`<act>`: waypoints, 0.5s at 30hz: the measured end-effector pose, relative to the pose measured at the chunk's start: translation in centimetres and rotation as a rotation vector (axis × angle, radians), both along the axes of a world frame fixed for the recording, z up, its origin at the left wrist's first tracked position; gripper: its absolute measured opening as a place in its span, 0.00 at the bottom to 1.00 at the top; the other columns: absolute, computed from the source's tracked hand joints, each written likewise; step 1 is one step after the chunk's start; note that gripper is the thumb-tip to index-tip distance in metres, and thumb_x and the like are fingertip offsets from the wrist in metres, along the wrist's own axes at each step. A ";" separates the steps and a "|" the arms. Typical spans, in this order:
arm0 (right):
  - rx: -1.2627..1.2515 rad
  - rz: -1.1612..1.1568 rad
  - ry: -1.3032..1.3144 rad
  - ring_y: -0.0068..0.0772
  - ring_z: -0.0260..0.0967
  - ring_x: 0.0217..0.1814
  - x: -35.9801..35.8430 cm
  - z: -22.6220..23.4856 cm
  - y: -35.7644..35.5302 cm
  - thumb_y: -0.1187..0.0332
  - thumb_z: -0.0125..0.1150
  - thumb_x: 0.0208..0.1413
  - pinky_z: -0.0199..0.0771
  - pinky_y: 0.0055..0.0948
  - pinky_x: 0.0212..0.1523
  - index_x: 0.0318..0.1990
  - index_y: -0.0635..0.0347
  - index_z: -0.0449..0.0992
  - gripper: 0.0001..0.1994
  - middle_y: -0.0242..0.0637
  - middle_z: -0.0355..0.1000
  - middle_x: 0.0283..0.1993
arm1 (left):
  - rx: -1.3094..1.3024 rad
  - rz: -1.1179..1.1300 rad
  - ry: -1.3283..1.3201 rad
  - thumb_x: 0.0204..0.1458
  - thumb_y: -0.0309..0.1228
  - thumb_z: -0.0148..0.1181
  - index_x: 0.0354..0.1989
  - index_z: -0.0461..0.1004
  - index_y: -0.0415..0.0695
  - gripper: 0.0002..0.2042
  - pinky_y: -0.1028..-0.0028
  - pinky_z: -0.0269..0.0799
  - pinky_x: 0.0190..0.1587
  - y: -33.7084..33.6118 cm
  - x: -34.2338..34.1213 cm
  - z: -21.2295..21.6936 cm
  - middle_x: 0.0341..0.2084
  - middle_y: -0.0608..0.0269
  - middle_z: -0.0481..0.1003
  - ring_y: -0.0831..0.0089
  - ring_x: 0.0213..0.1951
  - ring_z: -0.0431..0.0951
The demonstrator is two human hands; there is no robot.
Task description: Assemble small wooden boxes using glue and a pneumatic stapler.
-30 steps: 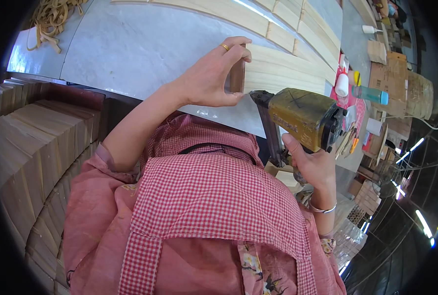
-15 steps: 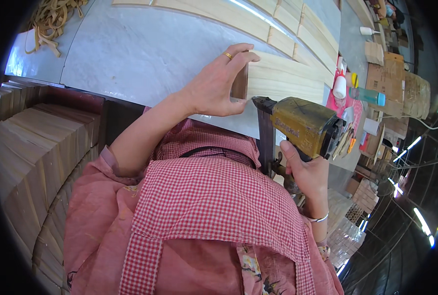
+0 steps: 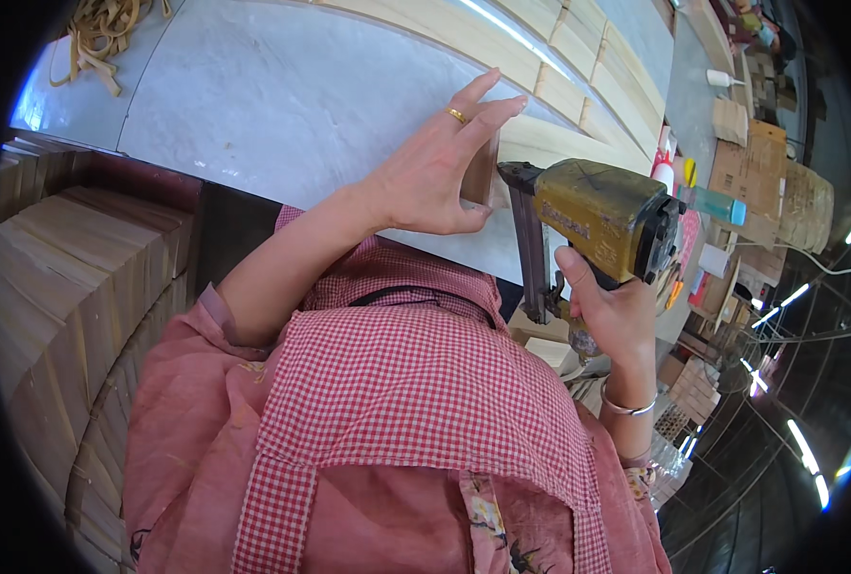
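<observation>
My right hand (image 3: 609,308) is wrapped round the handle of a pneumatic nail gun (image 3: 602,210) with a worn yellow-brown body and a dark magazine hanging toward me. Its nose lies over the left end of a pale wooden box (image 3: 564,143), but whether it touches the wood I cannot tell. My left hand (image 3: 435,172) spans the box's darker end piece (image 3: 480,175), thumb at the near edge and forefinger at the far one. The nail gun hides much of the box, which lies on the grey-white tabletop (image 3: 282,105).
Long pale boards (image 3: 464,38) lie along the table's far side. Beige strips (image 3: 100,43) are heaped at the far left. Stacked wood pieces (image 3: 81,258) stand left of the table. Right of the box are a white bottle (image 3: 663,172) and a teal-capped bottle (image 3: 717,204); cartons (image 3: 746,177) stand beyond.
The nail gun and my right hand have shifted slightly right and up. My left hand has moved a little right, with its fingers stretched farther. The box has also shifted slightly right.
</observation>
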State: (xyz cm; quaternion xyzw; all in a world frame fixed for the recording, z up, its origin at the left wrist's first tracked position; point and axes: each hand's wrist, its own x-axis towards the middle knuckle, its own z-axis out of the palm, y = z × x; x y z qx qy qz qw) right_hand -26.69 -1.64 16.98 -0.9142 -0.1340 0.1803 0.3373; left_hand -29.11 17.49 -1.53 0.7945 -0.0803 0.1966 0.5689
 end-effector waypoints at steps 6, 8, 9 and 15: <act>-0.095 -0.015 0.094 0.33 0.79 0.43 0.6 1.3 1.1 0.74 0.72 0.54 0.79 0.27 0.41 0.51 0.69 0.76 0.18 0.42 0.81 0.47 | -0.006 0.013 0.006 0.36 0.28 0.67 0.74 0.51 0.50 0.50 0.59 0.67 0.65 0.3 -0.5 0.6 0.76 0.45 0.45 0.46 0.63 0.67; -0.137 0.010 0.092 0.34 0.79 0.43 1.0 1.6 1.4 0.74 0.72 0.54 0.79 0.27 0.40 0.51 0.69 0.76 0.18 0.42 0.81 0.46 | -0.010 0.045 -0.014 0.37 0.28 0.67 0.74 0.52 0.49 0.49 0.58 0.66 0.65 0.6 -1.0 0.8 0.75 0.45 0.46 0.46 0.63 0.67; -0.135 0.006 0.094 0.34 0.79 0.43 1.2 1.7 1.5 0.74 0.72 0.54 0.79 0.27 0.40 0.51 0.69 0.76 0.18 0.42 0.81 0.46 | -0.008 0.041 -0.012 0.37 0.28 0.67 0.74 0.52 0.49 0.49 0.58 0.66 0.65 1.0 -1.3 1.0 0.75 0.45 0.46 0.46 0.63 0.67; -0.252 0.113 0.063 0.35 0.79 0.41 2.5 2.7 2.1 0.73 0.73 0.53 0.80 0.29 0.40 0.51 0.69 0.76 0.20 0.43 0.81 0.45 | -0.193 0.317 0.038 0.44 0.26 0.64 0.72 0.55 0.43 0.42 0.58 0.64 0.66 3.1 -3.2 1.3 0.70 0.47 0.55 0.50 0.62 0.67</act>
